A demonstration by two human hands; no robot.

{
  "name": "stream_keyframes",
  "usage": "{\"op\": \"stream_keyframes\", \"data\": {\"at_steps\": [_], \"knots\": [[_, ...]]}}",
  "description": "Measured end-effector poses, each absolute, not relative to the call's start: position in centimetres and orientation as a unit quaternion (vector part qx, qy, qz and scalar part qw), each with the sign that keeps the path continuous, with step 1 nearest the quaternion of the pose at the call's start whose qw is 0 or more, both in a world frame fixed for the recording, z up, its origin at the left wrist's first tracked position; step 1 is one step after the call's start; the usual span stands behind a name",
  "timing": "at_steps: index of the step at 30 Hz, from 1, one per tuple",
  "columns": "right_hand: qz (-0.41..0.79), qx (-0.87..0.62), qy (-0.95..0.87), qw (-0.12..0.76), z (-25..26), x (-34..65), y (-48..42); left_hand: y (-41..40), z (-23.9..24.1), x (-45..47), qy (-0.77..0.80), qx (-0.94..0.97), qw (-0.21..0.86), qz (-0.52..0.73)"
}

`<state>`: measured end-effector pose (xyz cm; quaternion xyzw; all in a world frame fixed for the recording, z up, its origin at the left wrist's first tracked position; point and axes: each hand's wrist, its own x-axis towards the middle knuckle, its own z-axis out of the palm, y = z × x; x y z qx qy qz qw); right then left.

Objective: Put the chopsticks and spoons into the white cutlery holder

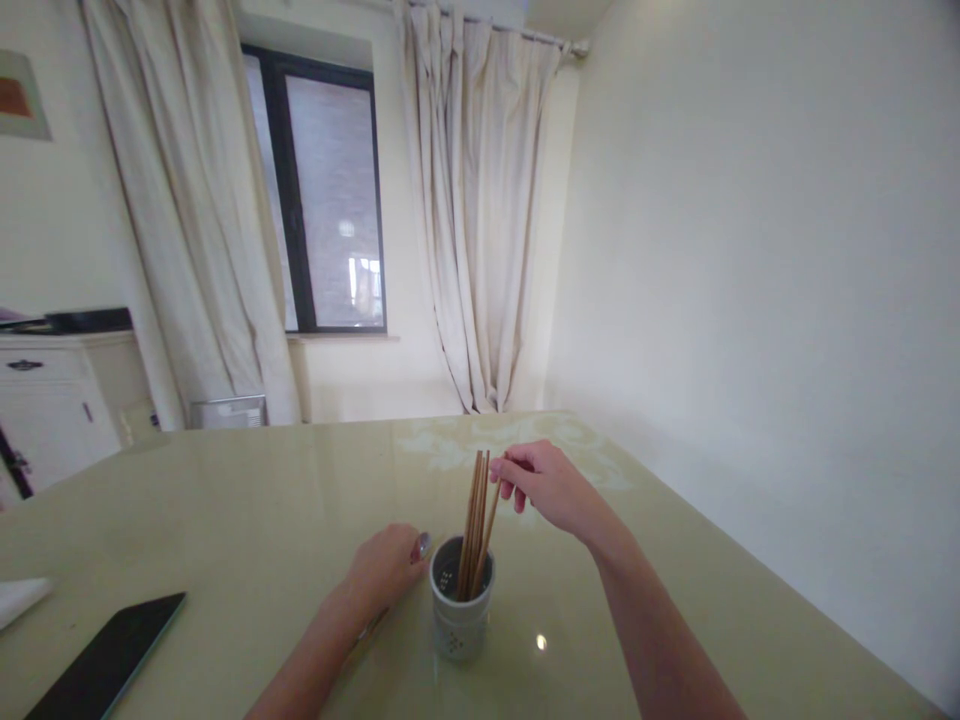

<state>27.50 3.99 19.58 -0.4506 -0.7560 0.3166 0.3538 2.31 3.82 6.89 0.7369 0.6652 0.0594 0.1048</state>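
A light grey-green ceramic cup (461, 635) stands upright on the table, with several wooden chopsticks (472, 520) leaning together inside it. At its upper end, one chopstick (490, 525) is pinched by the thumb and fingers of my right hand (534, 480); its lower end is still inside the cup. Just left of the cup, my left hand (386, 560) is closed low over the table around a metal spoon (424, 545). The spoon's shiny end shows past the fingers, and a thin handle-like piece shows under the wrist. Most of the left fingers are hidden.
The glossy pale green table (247, 520) fills the lower view. A dark flat tablet or phone (112, 650) lies at the left, with a white item (22, 598) beyond it. A white cabinet (60, 400) stands far left, and a wall (787, 350) borders the right.
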Motion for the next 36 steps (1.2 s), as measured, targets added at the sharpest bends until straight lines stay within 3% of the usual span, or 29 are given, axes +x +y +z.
{"op": "stream_keyframes", "data": {"at_steps": [5,10,14,17,21,25,30,36], "knots": [[0.248,-0.520,-0.757,0.308,18.4,26.7,4.4,4.4,8.1,1.9,0.677,0.720,0.113,0.104],[0.261,-0.527,-0.760,0.276,18.7,27.2,4.5,4.6,12.2,-0.5,0.622,0.691,0.184,0.318],[0.193,-0.539,-0.733,0.366,20.3,28.1,3.8,2.4,16.2,-0.6,0.535,0.653,0.218,0.490],[0.233,-0.464,-0.728,0.448,21.3,27.2,2.3,-0.1,18.1,1.5,0.482,0.668,0.184,0.536],[0.327,-0.339,-0.748,0.468,21.6,25.1,0.1,-2.4,18.8,5.0,0.440,0.736,0.122,0.499],[0.327,-0.311,-0.753,0.479,21.7,24.7,-0.6,-2.8,18.7,6.0,0.429,0.759,0.122,0.475],[0.293,-0.329,-0.687,0.578,22.7,27.4,0.1,0.3,16.9,3.3,0.493,0.730,0.158,0.447],[0.258,-0.373,-0.689,0.565,22.4,29.3,1.8,4.8,10.1,-0.1,0.593,0.756,0.187,0.203]]}}
